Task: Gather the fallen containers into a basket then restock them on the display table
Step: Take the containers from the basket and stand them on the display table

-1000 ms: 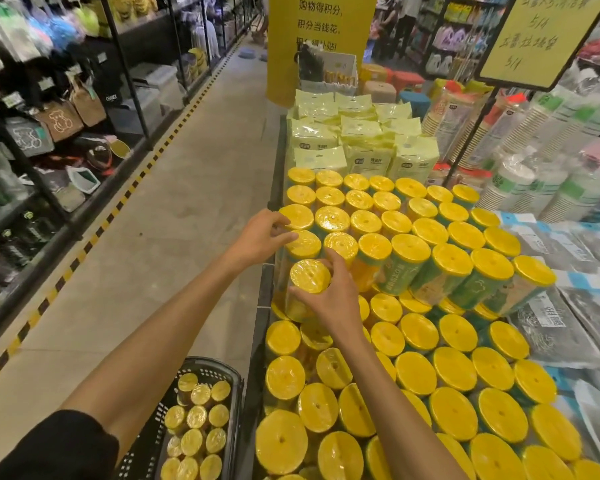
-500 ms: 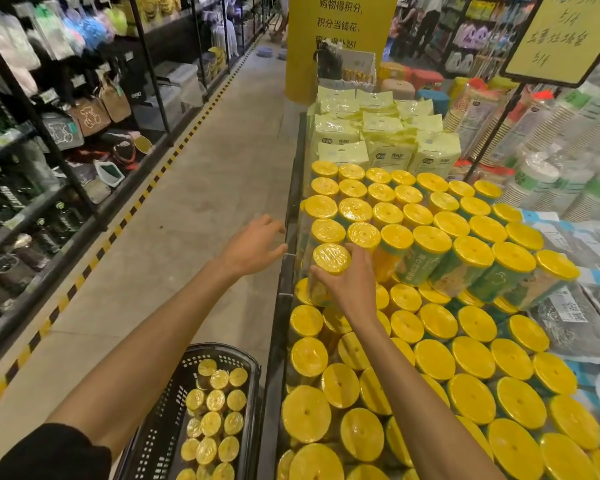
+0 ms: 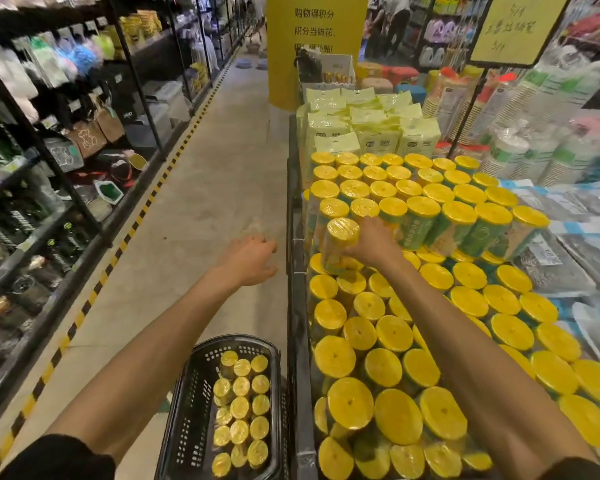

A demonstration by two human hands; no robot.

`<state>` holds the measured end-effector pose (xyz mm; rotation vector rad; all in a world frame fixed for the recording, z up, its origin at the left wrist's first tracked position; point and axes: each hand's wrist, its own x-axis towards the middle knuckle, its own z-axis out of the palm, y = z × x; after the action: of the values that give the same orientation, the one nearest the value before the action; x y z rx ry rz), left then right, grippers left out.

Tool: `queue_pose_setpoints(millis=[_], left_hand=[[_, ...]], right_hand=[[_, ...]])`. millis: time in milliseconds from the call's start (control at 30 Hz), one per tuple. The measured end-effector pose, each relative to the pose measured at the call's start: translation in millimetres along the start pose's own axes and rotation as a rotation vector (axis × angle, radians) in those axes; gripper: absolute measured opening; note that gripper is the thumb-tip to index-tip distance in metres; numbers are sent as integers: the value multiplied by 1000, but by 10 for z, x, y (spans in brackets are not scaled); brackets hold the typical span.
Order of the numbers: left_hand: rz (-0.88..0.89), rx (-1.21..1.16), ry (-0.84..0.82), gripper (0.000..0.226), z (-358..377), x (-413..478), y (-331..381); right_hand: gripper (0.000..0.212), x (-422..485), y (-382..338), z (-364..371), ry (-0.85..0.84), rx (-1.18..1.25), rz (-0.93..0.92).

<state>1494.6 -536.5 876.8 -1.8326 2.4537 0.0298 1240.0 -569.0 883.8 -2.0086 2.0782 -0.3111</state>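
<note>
My right hand [image 3: 374, 242] grips a yellow-lidded container [image 3: 338, 242], standing it at the left end of the upper layer on the display table [image 3: 297, 306]. Many more yellow-lidded containers [image 3: 395, 341] cover the table in two layers. My left hand [image 3: 252, 259] hangs over the aisle floor just left of the table edge, fingers loosely apart and holding nothing. A black plastic basket [image 3: 194, 403] sits on the floor below, beside the table, holding several yellow-lidded containers [image 3: 241, 407].
Pale yellow packs [image 3: 361, 129] are stacked behind the containers. Paper cup stacks [image 3: 534, 147] and flat packets [image 3: 568, 244] fill the table's right side. Dark shelving [image 3: 49, 168] lines the left of the aisle, with a striped floor strip [image 3: 146, 206] in front. A yellow pillar [image 3: 312, 36] stands ahead.
My left hand has drawn back from the containers and out over the aisle. My right hand stays on the same container at the stack's left end. The view has tilted down towards the basket.
</note>
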Motion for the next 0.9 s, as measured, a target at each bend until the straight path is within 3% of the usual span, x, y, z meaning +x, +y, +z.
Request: queue_pose_setpoints(millis=[200, 367, 900], left_hand=[[72, 58, -31, 46, 36, -355, 31], [129, 86, -99, 49, 145, -676, 22], [292, 38, -153, 47, 766, -1791, -169]], right_hand=[[94, -466, 23, -41, -13, -197, -20], [58, -1051, -100, -36, -124, -294, 48], [46, -2912, -457, 299, -210, -337, 132]])
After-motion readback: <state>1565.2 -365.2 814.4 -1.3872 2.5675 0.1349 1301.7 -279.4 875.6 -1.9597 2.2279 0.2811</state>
